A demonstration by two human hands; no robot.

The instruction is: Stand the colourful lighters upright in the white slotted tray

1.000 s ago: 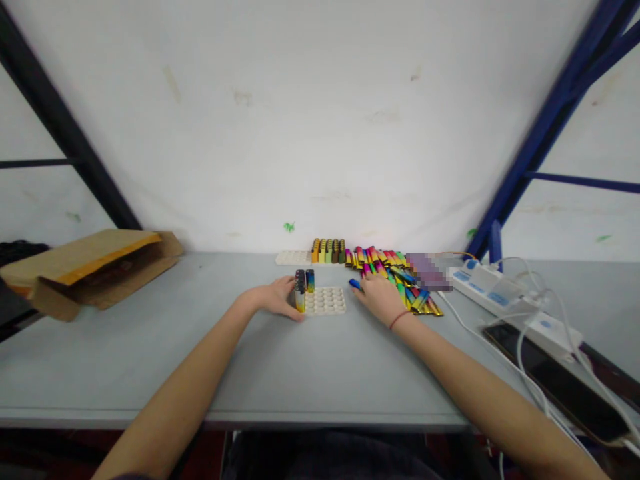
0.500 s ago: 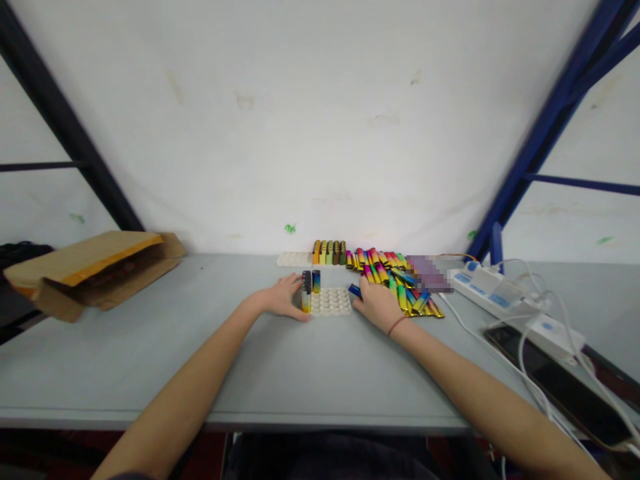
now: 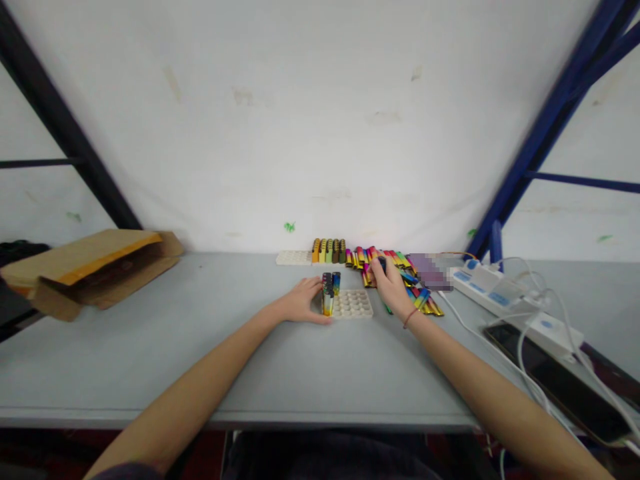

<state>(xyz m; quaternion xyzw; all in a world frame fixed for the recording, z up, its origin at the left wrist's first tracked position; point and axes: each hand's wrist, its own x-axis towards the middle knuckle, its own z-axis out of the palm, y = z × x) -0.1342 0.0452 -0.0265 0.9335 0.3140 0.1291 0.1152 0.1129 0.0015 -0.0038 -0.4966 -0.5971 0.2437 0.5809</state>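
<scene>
1. While the left hand (image 3: 301, 307) lies on the counter (image 3: 200, 353) with its fingers loosely curled against the left edge of the white tray (image 3: 353, 304), it appears to steady that tray so it cannot slide; it pinches nothing that I can see.
2. At the tray's left end a few lighters (image 3: 330, 288) stand upright in its round sockets, which hold them vertical; the remaining sockets to the right are unfilled.
3. Reaching past the tray, the right hand (image 3: 391, 288) rests on the near edge of the heap of loose lighters (image 3: 407, 283), fingers bent down over them. A dark tip shows at the fingertips, but whether the fingers are pinched on one lighter or merely touching the heap cannot be told.
4. That heap lies flat, fanned out just beside the tray on its right, within short reach of the picking hand, which likely explains its position.
5. Behind, against the wall, a second tray (image 3: 294, 257) carries a row of yellow, green and brown lighters (image 3: 329, 251) standing upright, set back out of the way.
6. Farther right lie a white power strip (image 3: 487, 285), trailing cables and a dark phone (image 3: 555, 377); an open cardboard box (image 3: 90, 267) sits on its side at far left, well apart from both hands.
</scene>
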